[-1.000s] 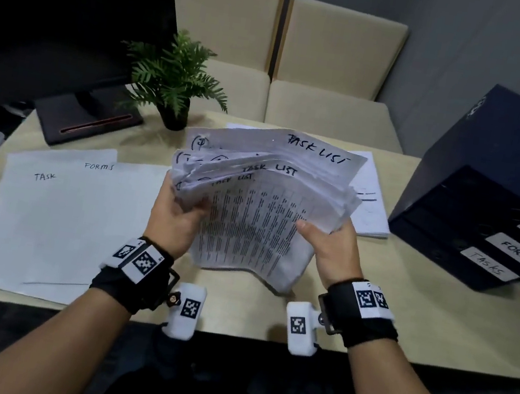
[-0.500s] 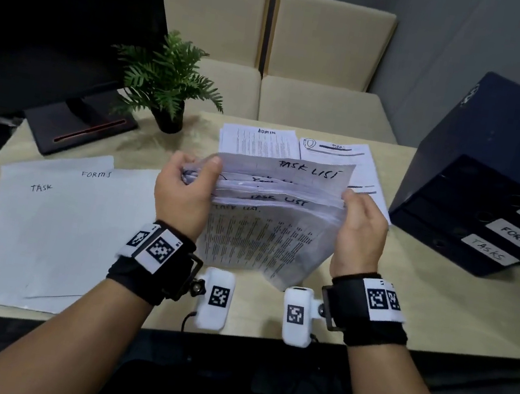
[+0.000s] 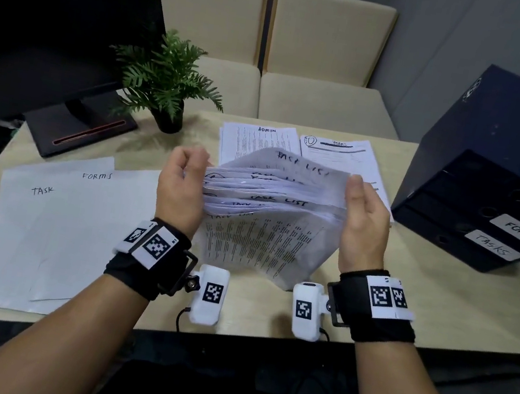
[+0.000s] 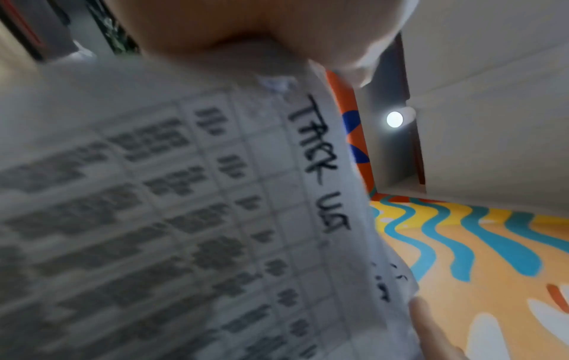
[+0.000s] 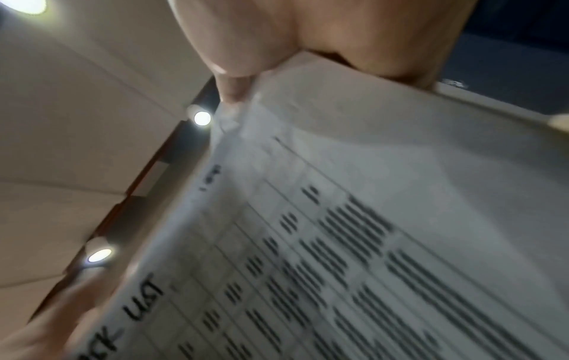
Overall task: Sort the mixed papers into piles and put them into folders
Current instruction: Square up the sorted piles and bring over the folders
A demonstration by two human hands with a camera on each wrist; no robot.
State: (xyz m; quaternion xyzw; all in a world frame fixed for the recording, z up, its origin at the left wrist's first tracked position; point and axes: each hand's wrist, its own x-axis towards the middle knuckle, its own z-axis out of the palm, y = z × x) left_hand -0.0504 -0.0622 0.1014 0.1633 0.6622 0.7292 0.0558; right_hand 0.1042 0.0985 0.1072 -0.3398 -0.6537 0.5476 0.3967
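Holding: task-list stack (image 3: 266, 232), lifted clear of the bench (image 3: 438, 310) at mid-front, caught between both hands.
Grip, left hand (image 3: 181, 191): fingers curled over the stack's left edge, clasping it.
Grip, right hand (image 3: 363, 226): thumb and fingers pinching the right edge near its top corner; the wrist view shows the pinch.
Attitude: tilted, with the handwritten "TASK LIST" headers up and away and the lower edge hanging toward the person. Long axis runs near to far. Top edges are fanned, not squared.
Key relation: TASK folder (image 3: 13, 243) lies flat on the bench, left of the hands, with the left hand nearer. FORMS folder (image 3: 93, 231) overlaps it on the side toward the hands. Judgement: the stack must travel left, across the FORMS folder.
Materials: thin white printed sheets, limp, with grid tables and marker titles. The loose fan looks prone to slipping. Folders are plain white card with tabs.
Beyond: ADMIN pile (image 3: 253, 141) and FORMS pile (image 3: 337, 151) side by side on the bench past the stack.
Right: dark file box (image 3: 497, 149), slots labelled ADMIN, FORMS, TASKS.
Far left: potted fern (image 3: 168, 80), monitor (image 3: 59, 12).
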